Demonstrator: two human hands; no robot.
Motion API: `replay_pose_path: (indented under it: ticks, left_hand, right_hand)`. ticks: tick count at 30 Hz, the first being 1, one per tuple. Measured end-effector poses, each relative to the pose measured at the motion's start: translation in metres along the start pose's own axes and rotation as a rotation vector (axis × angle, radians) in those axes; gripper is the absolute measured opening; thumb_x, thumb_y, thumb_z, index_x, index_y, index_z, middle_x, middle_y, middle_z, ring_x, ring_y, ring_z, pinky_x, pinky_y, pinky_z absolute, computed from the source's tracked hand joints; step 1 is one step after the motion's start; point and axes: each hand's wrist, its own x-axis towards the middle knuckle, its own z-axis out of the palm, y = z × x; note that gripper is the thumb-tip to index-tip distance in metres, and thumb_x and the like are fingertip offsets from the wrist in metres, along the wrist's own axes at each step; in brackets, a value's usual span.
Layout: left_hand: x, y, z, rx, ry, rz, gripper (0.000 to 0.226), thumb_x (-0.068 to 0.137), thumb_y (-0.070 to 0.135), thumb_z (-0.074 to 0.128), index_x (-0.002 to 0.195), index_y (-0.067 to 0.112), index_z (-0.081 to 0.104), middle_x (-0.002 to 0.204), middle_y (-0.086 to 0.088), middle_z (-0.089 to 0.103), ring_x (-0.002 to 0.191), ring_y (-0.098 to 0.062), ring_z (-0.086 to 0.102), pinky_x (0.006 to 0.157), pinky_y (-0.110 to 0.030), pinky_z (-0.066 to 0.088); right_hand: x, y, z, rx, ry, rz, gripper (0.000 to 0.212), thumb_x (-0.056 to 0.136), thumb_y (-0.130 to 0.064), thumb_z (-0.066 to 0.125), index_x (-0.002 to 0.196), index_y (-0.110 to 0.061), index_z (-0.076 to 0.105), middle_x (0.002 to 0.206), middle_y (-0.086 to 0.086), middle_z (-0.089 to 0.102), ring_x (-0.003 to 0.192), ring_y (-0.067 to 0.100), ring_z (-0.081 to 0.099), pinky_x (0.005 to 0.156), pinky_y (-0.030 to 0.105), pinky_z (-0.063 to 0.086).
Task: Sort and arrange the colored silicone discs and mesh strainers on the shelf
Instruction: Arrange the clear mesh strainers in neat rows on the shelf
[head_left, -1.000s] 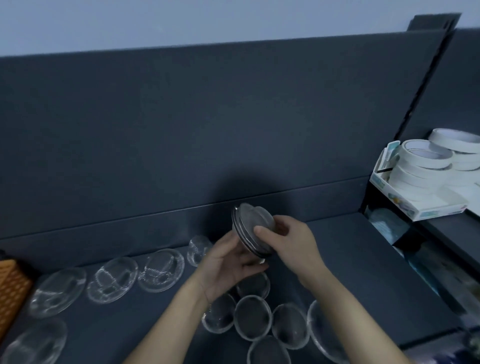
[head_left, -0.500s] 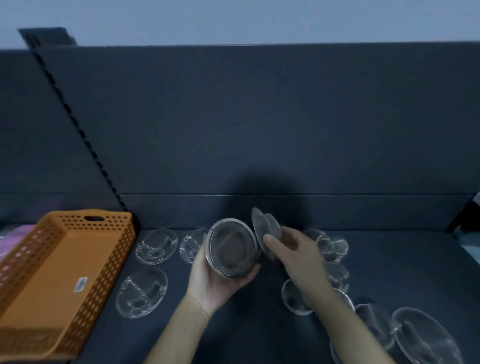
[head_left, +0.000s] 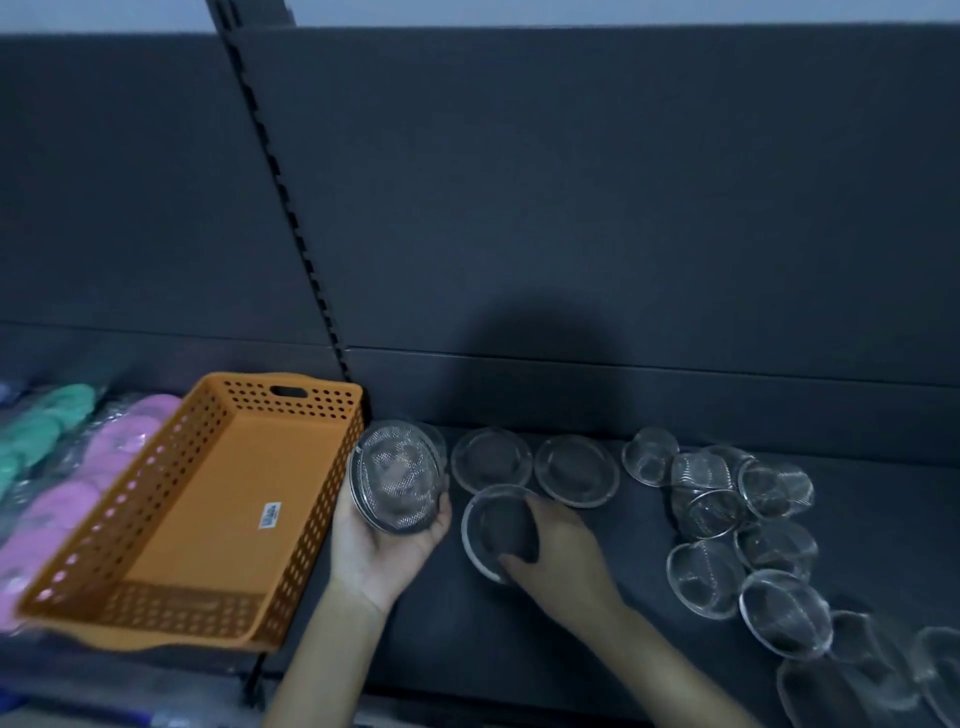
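A dark grey shelf (head_left: 441, 623) runs across the view, backed by a panel (head_left: 571, 208) of the same dark grey, with a strip of pale wall (head_left: 104, 13) above it. A slotted upright (head_left: 280, 176) comes down the panel and meets the shelf just behind the far right corner of an orange basket (head_left: 332, 457). The perforated basket sits at an angle on the shelf, and a small white label (head_left: 269, 515) lies on its floor. To the left of the basket lie pink discs (head_left: 119, 436) in blurred rows, and beyond them, further left, green discs (head_left: 47, 421). Just to the right of the basket the left hand (head_left: 379, 551) cups a stack of strainers (head_left: 397, 483), fingers curled round its lower rim, the stack tilted with the mesh facing up and toward the camera. Further right of the basket the right hand (head_left: 561, 561) pinches a single strainer (head_left: 493, 525) by its rim, thumb on the near edge and fingers over the far edge; whether it rests on the shelf cannot be told. Behind it, two flat strainers (head_left: 576, 470) lie side by side near the panel. Well to the right of the basket a loose cluster of strainers (head_left: 727, 499) spreads over the shelf, some overlapping, trailing toward the near right corner.
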Motion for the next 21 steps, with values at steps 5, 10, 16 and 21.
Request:
replay_pose_path:
  ticks: [5, 10, 16, 21]
  left_hand:
    - [-0.007, 0.011, -0.01, 0.011, 0.031, -0.013, 0.04, 0.083, 0.049, 0.061, 0.104, 0.015, 0.067, 0.111, -0.01, 0.064, 0.093, -0.024, 0.059, 0.085, -0.033, 0.044]
    - [-0.006, 0.012, -0.01, 0.066, 0.059, -0.024, 0.053, 0.081, 0.053, 0.062, 0.118, 0.016, 0.061, 0.12, -0.009, 0.059, 0.096, -0.023, 0.057, 0.087, -0.033, 0.044]
    - [-0.013, -0.004, -0.006, 0.47, 0.033, 0.08, 0.053, 0.073, 0.05, 0.064, 0.114, 0.017, 0.065, 0.111, -0.004, 0.07, 0.1, -0.018, 0.062, 0.085, -0.032, 0.048]
    - [-0.013, -0.037, 0.003, 0.944, 0.02, 0.165, 0.055, 0.073, 0.045, 0.076, 0.116, 0.014, 0.061, 0.108, -0.008, 0.071, 0.102, -0.021, 0.066, 0.095, -0.041, 0.05]
  right_hand:
    - [0.008, -0.005, 0.019, -0.16, -0.03, -0.062, 0.053, 0.075, -0.031, 0.066, 0.123, -0.017, 0.049, 0.124, 0.0, 0.055, 0.114, 0.02, 0.05, 0.09, 0.032, 0.045]
    - [0.017, -0.009, 0.024, -0.196, -0.032, -0.102, 0.062, 0.079, -0.035, 0.067, 0.133, -0.014, 0.044, 0.134, 0.002, 0.05, 0.122, 0.021, 0.047, 0.098, 0.032, 0.041]
    - [0.001, -0.037, -0.003, 0.415, 0.032, 0.044, 0.03, 0.089, -0.029, 0.062, 0.116, -0.016, 0.062, 0.112, -0.009, 0.061, 0.111, 0.008, 0.054, 0.088, 0.007, 0.036]
    - [-0.014, -0.049, -0.037, 1.265, -0.21, 0.294, 0.025, 0.098, -0.024, 0.047, 0.101, -0.009, 0.067, 0.1, 0.007, 0.073, 0.096, 0.021, 0.069, 0.084, 0.034, 0.054]
